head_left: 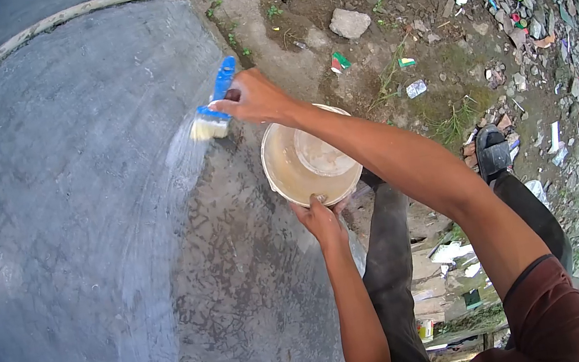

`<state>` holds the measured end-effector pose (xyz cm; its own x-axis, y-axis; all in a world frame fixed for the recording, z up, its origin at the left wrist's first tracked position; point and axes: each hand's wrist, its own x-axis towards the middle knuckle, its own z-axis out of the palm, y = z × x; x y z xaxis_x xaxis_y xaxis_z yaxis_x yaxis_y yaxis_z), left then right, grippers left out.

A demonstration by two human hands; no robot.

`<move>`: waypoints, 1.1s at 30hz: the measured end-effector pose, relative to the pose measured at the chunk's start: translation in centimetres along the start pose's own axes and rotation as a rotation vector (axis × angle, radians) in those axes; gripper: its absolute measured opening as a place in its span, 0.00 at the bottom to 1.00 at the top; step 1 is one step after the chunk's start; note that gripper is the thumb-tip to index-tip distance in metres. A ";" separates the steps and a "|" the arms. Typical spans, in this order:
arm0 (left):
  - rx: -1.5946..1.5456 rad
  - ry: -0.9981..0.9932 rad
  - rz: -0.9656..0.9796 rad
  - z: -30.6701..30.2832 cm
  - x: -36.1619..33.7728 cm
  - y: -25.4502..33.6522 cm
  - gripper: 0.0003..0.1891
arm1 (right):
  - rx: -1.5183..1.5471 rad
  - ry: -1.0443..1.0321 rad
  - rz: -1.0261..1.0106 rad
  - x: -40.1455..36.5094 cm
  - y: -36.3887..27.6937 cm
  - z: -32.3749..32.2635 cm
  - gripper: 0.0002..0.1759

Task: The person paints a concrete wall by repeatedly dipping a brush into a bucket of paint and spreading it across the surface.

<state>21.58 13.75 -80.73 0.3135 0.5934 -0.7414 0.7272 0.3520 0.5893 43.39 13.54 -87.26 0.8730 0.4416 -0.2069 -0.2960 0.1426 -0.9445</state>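
Note:
My right hand is closed around a paintbrush with a blue handle and pale bristles. The bristles meet the grey concrete surface, where a whitish wet streak runs down from them. My left hand grips the near rim of a round cream-coloured bucket, its thumb hooked over the inside. The bucket is tipped toward me and its inner walls look stained. My right forearm passes over the bucket's right edge and hides part of it.
Below the streak lies a darker, mottled patch of concrete. A pale rounded strip borders the surface at the upper left. On the right, rough soil holds a stone, plastic scraps and rubble. One sandalled foot stands there.

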 end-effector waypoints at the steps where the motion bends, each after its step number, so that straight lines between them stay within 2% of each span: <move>1: -0.022 0.038 0.033 0.8 0.0 -0.6 0.27 | -0.028 0.098 0.021 -0.3 0.3 -0.3 0.17; 3: -0.058 0.072 0.071 2.2 0.2 -1.1 0.27 | -0.069 0.239 0.007 -1.0 1.1 0.1 0.15; 4: -0.058 0.079 0.039 2.5 -0.3 -1.3 0.26 | -0.070 0.227 0.008 -1.7 0.7 0.9 0.15; 6: -0.036 0.091 -0.010 1.1 -0.7 -2.6 0.26 | 0.122 0.191 -0.026 -3.8 -0.5 3.7 0.13; 8: -0.110 -0.060 0.004 -1.7 1.2 -5.0 0.29 | 0.200 0.195 -0.140 -6.6 -2.1 6.9 0.12; 10: -0.071 -0.099 0.052 -2.3 1.0 -5.2 0.31 | 0.405 0.035 -0.062 -9.3 -5.1 7.0 0.10; 11: -0.109 -0.126 0.013 -3.2 1.4 -5.9 0.30 | 0.400 0.031 -0.064 -10.1 -5.8 6.8 0.10; 12: -0.141 -0.151 -0.030 -3.8 1.7 -6.4 0.29 | 0.540 -0.041 -0.062 -10.8 -6.3 6.6 0.10; 13: -0.275 -0.090 -0.042 -2.9 0.8 -5.4 0.26 | 0.678 -0.111 -0.061 -11.2 -6.2 6.7 0.09; 14: -0.272 -0.090 -0.047 -2.2 0.3 -4.5 0.26 | 0.679 -0.108 -0.057 -10.9 -5.9 6.7 0.09; 16: -0.079 0.079 0.001 -1.5 -0.1 -3.1 0.25 | 0.508 0.057 -0.012 -8.9 -4.0 6.6 0.09; 21: -0.083 0.128 -0.015 -1.7 -0.1 -2.1 0.27 | 0.093 0.447 -0.063 -2.6 5.3 4.9 0.12; 24: -0.099 0.111 -0.009 -2.2 0.1 -2.4 0.27 | 0.185 0.477 0.062 -0.3 5.6 3.1 0.10; 25: -0.083 0.111 -0.012 -2.2 0.1 -2.3 0.27 | 0.185 0.471 0.057 0.1 5.0 3.6 0.10; 27: -0.095 0.098 -0.023 -2.6 0.0 -2.3 0.28 | 0.320 0.369 -0.101 0.1 3.6 5.0 0.11; 30: -0.113 0.085 -0.026 -2.5 -0.1 -2.4 0.28 | 0.269 0.270 -0.065 -3.5 -1.2 6.9 0.11; 33: -0.156 0.079 -0.027 -2.2 -0.7 -2.9 0.31 | 0.507 0.040 -0.316 -9.7 -6.7 9.3 0.10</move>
<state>17.94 13.92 -81.19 0.2417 0.6355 -0.7333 0.6292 0.4727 0.6170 33.31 16.55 -76.51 0.9599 0.2766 0.0459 -0.1588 0.6712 -0.7240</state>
